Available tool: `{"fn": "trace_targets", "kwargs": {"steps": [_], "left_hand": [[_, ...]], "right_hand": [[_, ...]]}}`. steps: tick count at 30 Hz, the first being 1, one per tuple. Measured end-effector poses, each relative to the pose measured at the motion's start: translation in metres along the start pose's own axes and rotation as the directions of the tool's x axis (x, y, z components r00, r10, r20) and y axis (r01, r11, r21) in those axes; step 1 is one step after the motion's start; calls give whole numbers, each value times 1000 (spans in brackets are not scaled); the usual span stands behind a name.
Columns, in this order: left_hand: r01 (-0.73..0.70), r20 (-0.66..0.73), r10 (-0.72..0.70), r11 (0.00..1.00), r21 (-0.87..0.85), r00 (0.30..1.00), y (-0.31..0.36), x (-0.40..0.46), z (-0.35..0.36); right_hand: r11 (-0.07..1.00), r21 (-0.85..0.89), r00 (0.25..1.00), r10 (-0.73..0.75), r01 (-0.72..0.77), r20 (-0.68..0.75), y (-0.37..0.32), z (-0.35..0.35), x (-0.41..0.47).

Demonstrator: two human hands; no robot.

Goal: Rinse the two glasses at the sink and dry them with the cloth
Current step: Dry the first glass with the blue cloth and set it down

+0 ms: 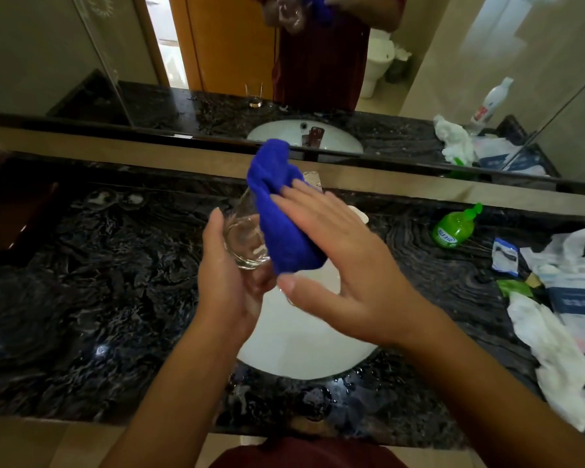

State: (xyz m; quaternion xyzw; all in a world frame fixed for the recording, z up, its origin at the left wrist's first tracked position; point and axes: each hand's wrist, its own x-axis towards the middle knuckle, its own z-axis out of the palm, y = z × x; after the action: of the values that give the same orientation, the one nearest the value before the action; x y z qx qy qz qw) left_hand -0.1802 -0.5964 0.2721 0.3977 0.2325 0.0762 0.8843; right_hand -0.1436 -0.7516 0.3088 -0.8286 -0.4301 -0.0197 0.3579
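A person stands at a bathroom counter [81, 298] of dark veined stone, with a white oval sink [301, 349] set into it just below the hands. The left hand [230, 282] is wrapped around a clear drinking glass [245, 241], held tilted on its side above the near-left part of the sink, its thick base toward the person. The right hand [338, 251] is spread flat and wide, fingers straight, pressing a bright blue cloth [281, 211] against the right side of the glass; the far end of the cloth sticks up past the fingertips. A second glass [254, 94] shows only in the mirror [81, 45] on the far wall, standing upright on the counter's reflection. To the right on the counter sit a green pump bottle [455, 228], and nearer, a heap of white tissue and plastic wrappers [561, 315]. Water droplets speckle the counter at the sink's near rim.
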Motion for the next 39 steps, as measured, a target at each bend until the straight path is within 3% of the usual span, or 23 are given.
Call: {"fn": "trace_targets", "kwargs": {"steps": [4,9,13,16,19,22,25,27,29,32,35,37,39], "left_hand": [[21,54,-30,988,155,998,8,4,-7],[65,84,-92,958,281,992,10,10,-18],[57,91,-124,844,534,988,14,11,-18],[70,89,-140,835,546,986,16,11,-13],[30,77,-80,863,504,994,17,10,-6],[-96,76,66,850,517,995,19,8,-4],[-291,193,220,789,541,956,22,5,-5],[-373,223,300,782,499,928,20,3,-7],[-494,257,422,753,435,869,16,1,-11],[-728,333,648,615,302,685,6,-2,-17],[-777,318,709,582,240,630,-1,0,-18],[-754,311,687,598,274,657,-1,3,-19],[-703,326,623,629,333,712,4,6,-19]], "right_hand": [[997,-60,983,-39,51,180,1,-16,6],[988,-94,899,-67,119,432,0,-33,8],[955,-261,839,26,140,544,2,-20,5],[922,-361,860,67,140,506,2,-2,4],[943,-326,919,64,73,390,-4,-2,12],[987,-160,940,48,7,337,-9,-7,19],[987,65,918,111,-146,381,-8,-17,23],[903,266,885,207,-337,418,-7,-22,23],[725,506,864,253,-467,435,-8,-21,19],[240,839,862,283,-489,421,-20,-12,9],[-132,921,838,385,-365,387,-43,-2,-1],[-225,922,821,423,-314,383,-44,7,-3],[-103,936,826,444,-337,347,-37,11,-2]]}}
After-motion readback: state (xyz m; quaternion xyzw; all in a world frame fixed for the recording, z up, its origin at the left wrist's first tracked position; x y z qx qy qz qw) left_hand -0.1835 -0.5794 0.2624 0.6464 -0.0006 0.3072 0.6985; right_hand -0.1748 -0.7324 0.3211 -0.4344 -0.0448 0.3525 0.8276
